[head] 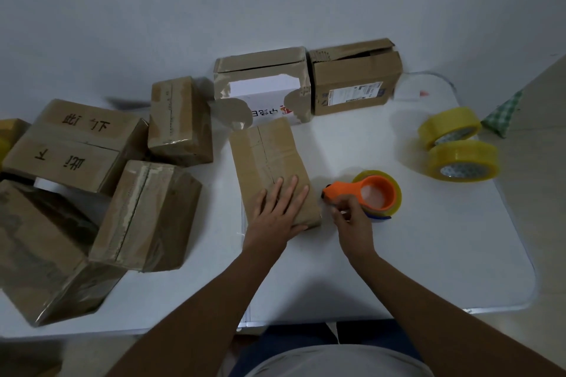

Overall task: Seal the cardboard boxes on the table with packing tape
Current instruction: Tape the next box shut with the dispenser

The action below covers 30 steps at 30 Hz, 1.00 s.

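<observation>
Right beside the tape holder [372,193], the small box [269,168] lies under the flat, spread left hand [280,208]. The right hand [350,217] pinches the tape end, which could stick to itself if pulled crooked.

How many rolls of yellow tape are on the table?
3. Two loose rolls lie at the far right, one behind the other. A third sits in the orange dispenser by the right hand. Something yellow at the left edge may be more.

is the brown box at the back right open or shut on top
Open. The back right box has its top flaps raised and apart, with a dark gap showing between them, and no tape closes it. What is inside cannot be told.
</observation>
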Each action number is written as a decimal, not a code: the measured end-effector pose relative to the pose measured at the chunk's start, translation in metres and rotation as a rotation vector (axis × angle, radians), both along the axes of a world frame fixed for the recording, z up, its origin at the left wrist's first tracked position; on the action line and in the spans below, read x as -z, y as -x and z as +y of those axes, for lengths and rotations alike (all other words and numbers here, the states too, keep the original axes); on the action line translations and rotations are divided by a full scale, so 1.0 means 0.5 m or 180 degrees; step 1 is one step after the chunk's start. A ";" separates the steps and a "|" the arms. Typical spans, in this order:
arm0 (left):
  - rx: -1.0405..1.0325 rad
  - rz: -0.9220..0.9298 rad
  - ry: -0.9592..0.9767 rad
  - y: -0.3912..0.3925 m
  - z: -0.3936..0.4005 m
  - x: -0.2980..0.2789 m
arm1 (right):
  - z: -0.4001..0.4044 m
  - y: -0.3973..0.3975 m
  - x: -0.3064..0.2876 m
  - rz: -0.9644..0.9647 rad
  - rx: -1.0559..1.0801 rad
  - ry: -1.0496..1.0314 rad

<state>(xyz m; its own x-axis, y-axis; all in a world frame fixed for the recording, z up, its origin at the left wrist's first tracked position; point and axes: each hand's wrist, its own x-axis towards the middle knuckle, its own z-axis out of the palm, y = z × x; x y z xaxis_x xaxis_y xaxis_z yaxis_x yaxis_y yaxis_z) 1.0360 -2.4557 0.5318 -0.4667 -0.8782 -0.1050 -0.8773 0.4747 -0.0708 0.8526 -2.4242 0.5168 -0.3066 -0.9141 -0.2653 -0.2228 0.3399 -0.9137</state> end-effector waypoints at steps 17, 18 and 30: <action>0.0011 0.0007 0.0057 -0.002 0.005 0.006 | 0.027 -0.040 -0.031 0.0309 -0.0547 -0.0195; 0.0017 0.0007 0.0075 -0.002 0.004 0.006 | 0.033 -0.048 -0.034 0.0312 -0.0663 -0.0197; -0.0011 0.0070 0.0097 -0.002 0.003 -0.002 | -0.035 0.022 -0.052 0.0863 -0.2304 0.0000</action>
<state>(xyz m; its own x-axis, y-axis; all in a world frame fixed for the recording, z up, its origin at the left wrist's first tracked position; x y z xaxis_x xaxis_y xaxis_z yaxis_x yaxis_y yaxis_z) 1.0367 -2.4540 0.5327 -0.4657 -0.8824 -0.0678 -0.8804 0.4697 -0.0657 0.8417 -2.4418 0.5426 0.3132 -0.9115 -0.2664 -0.6057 0.0243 -0.7953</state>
